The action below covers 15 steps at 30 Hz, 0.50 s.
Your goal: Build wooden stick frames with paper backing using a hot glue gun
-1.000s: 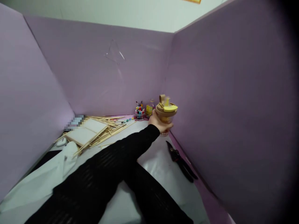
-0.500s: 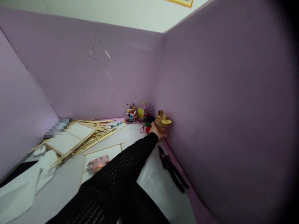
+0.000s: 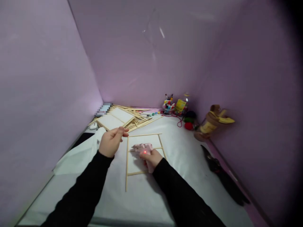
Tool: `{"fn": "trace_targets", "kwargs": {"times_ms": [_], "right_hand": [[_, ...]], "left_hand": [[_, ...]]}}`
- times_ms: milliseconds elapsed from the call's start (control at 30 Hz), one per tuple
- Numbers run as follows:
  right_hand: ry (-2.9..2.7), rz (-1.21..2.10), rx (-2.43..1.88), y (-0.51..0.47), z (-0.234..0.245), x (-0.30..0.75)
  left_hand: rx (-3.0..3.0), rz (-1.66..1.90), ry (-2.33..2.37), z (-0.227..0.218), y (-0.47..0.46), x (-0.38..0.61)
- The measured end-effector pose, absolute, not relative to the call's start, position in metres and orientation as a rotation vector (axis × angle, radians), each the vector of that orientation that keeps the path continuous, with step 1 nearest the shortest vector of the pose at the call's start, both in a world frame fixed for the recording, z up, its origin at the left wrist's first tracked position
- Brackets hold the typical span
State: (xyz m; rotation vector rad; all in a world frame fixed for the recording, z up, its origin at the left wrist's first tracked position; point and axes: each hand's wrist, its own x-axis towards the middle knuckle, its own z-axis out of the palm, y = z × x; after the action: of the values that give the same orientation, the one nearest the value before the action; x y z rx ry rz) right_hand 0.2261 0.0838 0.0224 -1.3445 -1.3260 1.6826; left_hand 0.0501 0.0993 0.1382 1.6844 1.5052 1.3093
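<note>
My right hand is wrapped around a pink glue gun with a red light on its side. The glue gun is over a white panel edged with thin wooden sticks, its nozzle towards the left. My left hand is raised by the panel's upper left corner, thumb and fingers pinched together. Whatever is between those fingertips, if anything, is too small to make out. One edging stick sticks out past the panel's near left corner.
Behind lie a pile of wooden sticks and white framed panels. Paint bottles, yarn balls, a brown container and black pruning shears line the back and right. A white cloth lies left; purple walls surround the table.
My left hand has let go of the brown container at the right and come back across to the left of the panel. My right hand still holds the glue gun. The view has turned left.
</note>
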Motion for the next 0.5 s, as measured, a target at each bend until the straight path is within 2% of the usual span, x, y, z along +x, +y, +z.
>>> {"fn": "trace_targets", "kwargs": {"times_ms": [100, 200, 500], "right_hand": [[-1.245, 1.663, -1.407, 0.084, 0.015, 0.226], [-1.255, 1.653, -1.445, 0.084, 0.011, 0.231], [-1.501, 1.548, -1.259, 0.078, 0.012, 0.223]], "left_hand": [[1.645, 1.138, 1.682, 0.07, 0.118, 0.023], [1.855, 1.036, 1.705, 0.031, 0.127, 0.017], [2.175, 0.765, 1.569, 0.002, 0.125, 0.017]]}}
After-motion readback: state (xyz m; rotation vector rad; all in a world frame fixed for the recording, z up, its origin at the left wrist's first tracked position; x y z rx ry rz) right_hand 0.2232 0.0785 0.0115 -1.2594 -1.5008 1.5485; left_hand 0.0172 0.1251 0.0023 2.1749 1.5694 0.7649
